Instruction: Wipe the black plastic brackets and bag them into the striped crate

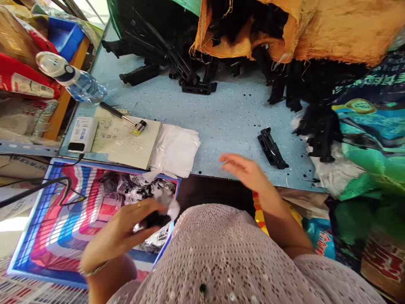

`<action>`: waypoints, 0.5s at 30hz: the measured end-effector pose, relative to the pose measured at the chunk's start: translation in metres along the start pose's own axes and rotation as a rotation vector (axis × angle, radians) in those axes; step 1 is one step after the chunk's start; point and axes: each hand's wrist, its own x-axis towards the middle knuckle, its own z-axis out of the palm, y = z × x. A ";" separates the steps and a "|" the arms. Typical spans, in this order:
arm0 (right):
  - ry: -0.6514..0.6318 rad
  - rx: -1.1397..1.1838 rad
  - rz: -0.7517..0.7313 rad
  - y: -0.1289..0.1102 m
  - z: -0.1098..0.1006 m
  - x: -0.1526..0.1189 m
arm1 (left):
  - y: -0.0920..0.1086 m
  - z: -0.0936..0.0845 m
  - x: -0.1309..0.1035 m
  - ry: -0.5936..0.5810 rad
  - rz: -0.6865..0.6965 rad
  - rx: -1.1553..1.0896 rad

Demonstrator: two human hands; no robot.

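Your left hand (126, 226) curls closed around a wrapped part (155, 220), blurred, its long axis roughly sideways, loose plastic (172, 208) pointing right, over the blue basket (31, 216) holding bagged parts (134, 193). Your right hand (245, 171), empty, fingers outstretched, hovers at the bench's front edge (218, 177). A bare black part (272, 148) slants near the front-right corner.

The left grip (126, 226) curls, thumb opposite bent fingers; the right grip (248, 172) stretches its fingers leftward, forearm (281, 221) slanting inward.
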 end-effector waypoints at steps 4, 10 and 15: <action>0.611 -0.738 0.134 0.027 -0.082 0.016 | -0.109 -0.014 -0.024 0.033 -0.571 0.050; 0.414 -1.048 -0.015 0.044 -0.076 0.043 | -0.222 0.009 0.015 0.264 -0.911 0.144; 0.287 -0.823 -0.174 0.047 -0.066 0.024 | -0.188 0.013 0.029 0.225 -0.711 -0.055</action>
